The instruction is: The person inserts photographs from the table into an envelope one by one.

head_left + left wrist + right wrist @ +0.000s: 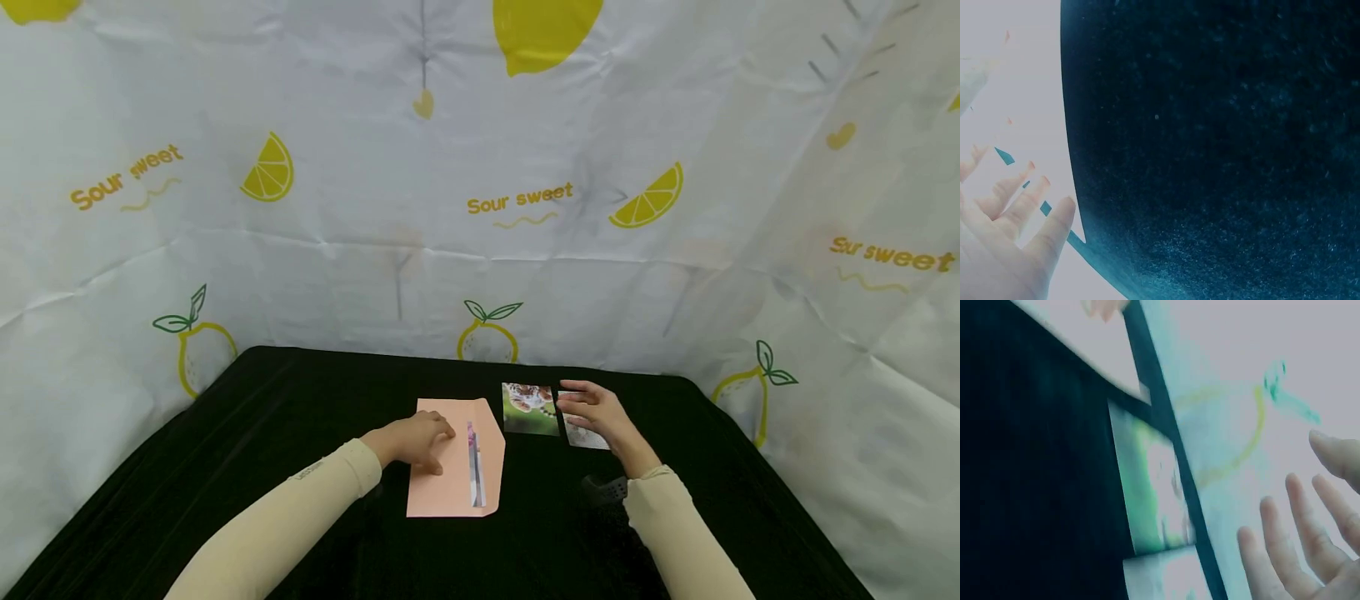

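A pink envelope lies on the dark table with its pointed flap side to the right. Part of a picture card shows as a narrow strip near that flap. On the envelope's left part rests my left hand, its fingers spread in the left wrist view. To the envelope's right lies a photo card of a striped cub on green. Beside it, a paler card is partly hidden by my right hand, which hovers over it with fingers extended and holds nothing in the right wrist view.
The table's dark cloth reaches back to a white curtain printed with lemons and words, which also stands along both sides. A small dark object shows beneath my right wrist.
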Motion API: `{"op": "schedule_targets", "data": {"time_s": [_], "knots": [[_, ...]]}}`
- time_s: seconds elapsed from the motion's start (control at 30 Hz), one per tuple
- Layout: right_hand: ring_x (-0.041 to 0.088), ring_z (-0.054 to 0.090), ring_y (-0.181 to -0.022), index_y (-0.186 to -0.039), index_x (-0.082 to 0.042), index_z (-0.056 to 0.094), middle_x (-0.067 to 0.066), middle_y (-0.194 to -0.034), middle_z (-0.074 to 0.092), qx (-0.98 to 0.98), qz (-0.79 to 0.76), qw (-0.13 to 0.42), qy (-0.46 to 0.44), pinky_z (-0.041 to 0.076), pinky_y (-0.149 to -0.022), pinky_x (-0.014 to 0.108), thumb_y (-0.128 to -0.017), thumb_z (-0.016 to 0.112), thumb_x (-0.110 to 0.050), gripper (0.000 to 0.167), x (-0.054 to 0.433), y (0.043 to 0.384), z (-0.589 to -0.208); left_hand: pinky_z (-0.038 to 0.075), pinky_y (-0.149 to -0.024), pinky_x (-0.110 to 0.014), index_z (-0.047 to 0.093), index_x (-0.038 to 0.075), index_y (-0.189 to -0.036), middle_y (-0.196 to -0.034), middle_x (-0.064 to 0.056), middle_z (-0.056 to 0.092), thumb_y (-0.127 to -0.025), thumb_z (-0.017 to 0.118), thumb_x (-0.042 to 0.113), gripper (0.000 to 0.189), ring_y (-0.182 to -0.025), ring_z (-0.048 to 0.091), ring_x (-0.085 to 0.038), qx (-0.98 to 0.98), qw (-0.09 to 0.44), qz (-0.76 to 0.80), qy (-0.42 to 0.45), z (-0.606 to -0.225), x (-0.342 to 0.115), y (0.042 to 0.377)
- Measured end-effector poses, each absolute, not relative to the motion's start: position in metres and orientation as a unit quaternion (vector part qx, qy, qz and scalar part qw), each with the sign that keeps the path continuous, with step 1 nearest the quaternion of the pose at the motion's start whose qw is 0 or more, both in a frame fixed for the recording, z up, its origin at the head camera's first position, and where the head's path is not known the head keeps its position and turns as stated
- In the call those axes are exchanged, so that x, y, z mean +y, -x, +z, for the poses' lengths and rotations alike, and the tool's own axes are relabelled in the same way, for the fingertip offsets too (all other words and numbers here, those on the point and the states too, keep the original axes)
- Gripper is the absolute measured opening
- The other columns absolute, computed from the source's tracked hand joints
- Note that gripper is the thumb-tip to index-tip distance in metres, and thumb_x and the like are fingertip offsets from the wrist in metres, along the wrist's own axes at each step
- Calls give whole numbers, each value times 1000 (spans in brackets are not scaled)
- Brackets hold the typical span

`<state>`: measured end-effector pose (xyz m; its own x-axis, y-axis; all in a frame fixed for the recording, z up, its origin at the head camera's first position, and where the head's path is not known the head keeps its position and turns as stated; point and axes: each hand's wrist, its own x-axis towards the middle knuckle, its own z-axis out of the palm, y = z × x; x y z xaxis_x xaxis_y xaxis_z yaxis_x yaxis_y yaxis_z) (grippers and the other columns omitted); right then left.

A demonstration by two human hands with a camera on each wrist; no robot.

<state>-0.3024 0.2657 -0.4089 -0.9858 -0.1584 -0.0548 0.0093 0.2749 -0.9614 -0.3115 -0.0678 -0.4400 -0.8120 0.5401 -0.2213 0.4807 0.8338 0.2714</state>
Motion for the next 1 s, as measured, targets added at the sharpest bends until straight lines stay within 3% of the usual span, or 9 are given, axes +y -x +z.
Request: {"op": "schedule_targets", "data": {"time_s": [0.23, 0.53, 0.67, 0.8, 1.0], "knots": [[32, 60, -113, -144, 4, 37, 31, -136, 47, 842, -539, 6, -1, 45, -102, 52, -96, 62, -18, 58, 312, 313, -422, 40, -110, -42, 60, 17, -130, -145, -7, 47, -79, 80, 34, 57, -137, 39, -26, 948, 141, 95, -269, -440, -67, 311], [48, 38, -130, -142, 9, 35, 36, -140, 38, 854, -505, 55, -111, 38, -105, 58, -89, 70, -18, 69, 344, 319, -440, 39, -110, -42, 59, 17, -131, -146, -7, 46, -80, 79, 35, 58, -138, 38, -27, 946, 139, 92, -278, -442, -68, 313], [50, 37, -129, -138, 11, 38, 36, -142, 31, 864, -481, 72, -134, 40, -103, 57, -82, 77, -22, 75, 348, 324, -448, 39, -110, -43, 59, 17, -131, -146, -7, 46, -80, 79, 35, 58, -138, 38, -26, 945, 140, 91, -282, -442, -68, 313], [50, 35, -130, -138, 12, 37, 37, -144, 28, 865, -475, 75, -141, 35, -107, 58, -84, 74, -16, 71, 344, 326, -455, 38, -111, -43, 59, 18, -131, -146, -6, 46, -80, 79, 35, 57, -139, 37, -26, 943, 142, 93, -286, -442, -68, 314], [43, 46, -116, -135, 12, 40, 35, -131, 43, 891, -430, 51, -140, 40, -100, 55, -82, 74, -9, 66, 335, 326, -460, 38, -110, -43, 60, 17, -130, -146, -6, 47, -80, 79, 34, 57, -138, 38, -26, 944, 141, 96, -284, -440, -68, 312]]}}
